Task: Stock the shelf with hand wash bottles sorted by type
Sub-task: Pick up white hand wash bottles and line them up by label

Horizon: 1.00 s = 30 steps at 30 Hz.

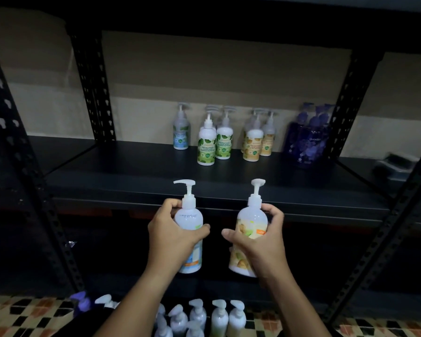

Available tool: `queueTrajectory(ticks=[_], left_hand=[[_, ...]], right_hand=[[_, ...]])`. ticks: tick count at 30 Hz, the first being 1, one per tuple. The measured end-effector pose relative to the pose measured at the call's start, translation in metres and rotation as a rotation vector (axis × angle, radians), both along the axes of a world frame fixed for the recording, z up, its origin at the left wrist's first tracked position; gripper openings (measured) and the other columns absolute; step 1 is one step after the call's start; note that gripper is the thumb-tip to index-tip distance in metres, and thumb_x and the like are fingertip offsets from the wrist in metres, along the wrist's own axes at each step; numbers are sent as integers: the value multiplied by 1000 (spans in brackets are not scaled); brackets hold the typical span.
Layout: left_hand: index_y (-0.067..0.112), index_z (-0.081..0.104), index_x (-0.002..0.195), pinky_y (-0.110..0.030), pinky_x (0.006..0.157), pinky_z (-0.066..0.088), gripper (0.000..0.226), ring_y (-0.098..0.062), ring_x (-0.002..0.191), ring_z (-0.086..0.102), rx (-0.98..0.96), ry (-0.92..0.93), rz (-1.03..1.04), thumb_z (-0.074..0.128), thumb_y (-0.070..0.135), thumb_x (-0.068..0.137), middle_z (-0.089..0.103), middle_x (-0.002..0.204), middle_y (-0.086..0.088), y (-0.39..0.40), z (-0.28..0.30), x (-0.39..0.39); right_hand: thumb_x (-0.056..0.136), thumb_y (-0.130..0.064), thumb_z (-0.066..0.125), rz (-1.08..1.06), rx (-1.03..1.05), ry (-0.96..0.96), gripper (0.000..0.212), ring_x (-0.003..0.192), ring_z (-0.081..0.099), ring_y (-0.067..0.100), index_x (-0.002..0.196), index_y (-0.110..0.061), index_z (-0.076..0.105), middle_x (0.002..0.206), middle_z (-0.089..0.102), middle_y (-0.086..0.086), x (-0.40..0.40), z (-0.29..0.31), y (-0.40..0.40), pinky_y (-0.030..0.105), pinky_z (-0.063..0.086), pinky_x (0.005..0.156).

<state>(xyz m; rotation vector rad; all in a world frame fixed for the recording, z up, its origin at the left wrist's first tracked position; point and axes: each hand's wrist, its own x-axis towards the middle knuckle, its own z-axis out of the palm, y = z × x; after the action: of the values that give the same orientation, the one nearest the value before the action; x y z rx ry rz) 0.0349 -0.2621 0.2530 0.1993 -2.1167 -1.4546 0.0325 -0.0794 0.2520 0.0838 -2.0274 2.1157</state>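
The black metal shelf (131,171) carries one blue-label bottle (180,132), green-label bottles (207,144), yellow-label bottles (254,142) and purple bottles (304,142), grouped left to right. More pump bottles (219,317) stand on the patterned floor (22,317).

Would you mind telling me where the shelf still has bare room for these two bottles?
The shelf is bare from its left post to the blue-label bottle, and along the whole front edge. It is crowded at the back right: green bottles, yellow bottles and purple bottles stand close together.
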Motion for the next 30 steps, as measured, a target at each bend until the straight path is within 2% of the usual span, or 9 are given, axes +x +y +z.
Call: queueTrajectory(ticks=[3,6,10,14,17,20,24,27,30], left_hand=[[27,59,86,-9,61,48,52,-2,71,65,10,9,-11,100,22,55,70,80,6,-2,-1,0],[27,59,86,-9,61,48,52,-3,70,65,2,13,-12,100,22,54,71,79,5,-3,-2,0],[27,59,85,-16,63,52,52,-5,71,66,5,22,-13,100,21,55,71,81,6,-3,-2,0],[28,59,86,-25,68,56,51,-10,75,69,12,27,-11,100,22,56,71,83,7,-4,-2,1],[28,60,86,-28,70,57,51,-11,76,70,20,35,-10,100,20,55,72,83,8,-5,-3,0],[27,61,87,-28,70,57,52,-10,75,69,31,41,-10,101,19,54,72,84,10,-6,-3,1],[27,61,87,-25,68,57,52,-7,72,69,48,47,-20,101,20,55,72,83,9,-7,-2,2],[28,61,87,-28,68,59,51,-11,73,71,53,54,-31,101,21,56,73,81,9,-8,-1,3],[27,62,87,-25,67,58,49,-9,72,71,48,62,-47,101,21,57,73,81,9,-8,-1,4]], right_hand=[[48,-19,97,-51,-5,-16,80,85,73,35,110,-32,49,110,65,11,-1,-4,3,55,62,76],[64,-12,94,-5,7,-3,58,86,73,29,109,-27,59,100,73,8,1,-4,4,49,63,76],[79,-8,82,71,2,-12,46,93,71,37,112,-31,61,101,72,11,3,-2,2,52,61,79],[58,-18,82,55,8,-24,59,80,71,30,110,-32,59,102,69,18,1,-4,0,43,62,72],[46,-13,93,68,28,-35,82,81,68,22,113,-31,49,108,64,11,-1,-7,0,44,63,69],[41,-13,95,41,26,-31,83,79,72,28,108,-33,50,110,65,15,0,-9,0,47,63,69],[52,-3,96,56,37,7,71,88,75,31,110,-27,63,105,74,9,4,-6,3,51,63,78],[63,8,89,130,46,12,66,93,75,30,116,-25,67,106,76,8,7,-3,3,38,62,75],[67,9,85,161,27,7,67,91,74,23,120,-26,68,107,76,5,10,-1,1,28,58,74]])
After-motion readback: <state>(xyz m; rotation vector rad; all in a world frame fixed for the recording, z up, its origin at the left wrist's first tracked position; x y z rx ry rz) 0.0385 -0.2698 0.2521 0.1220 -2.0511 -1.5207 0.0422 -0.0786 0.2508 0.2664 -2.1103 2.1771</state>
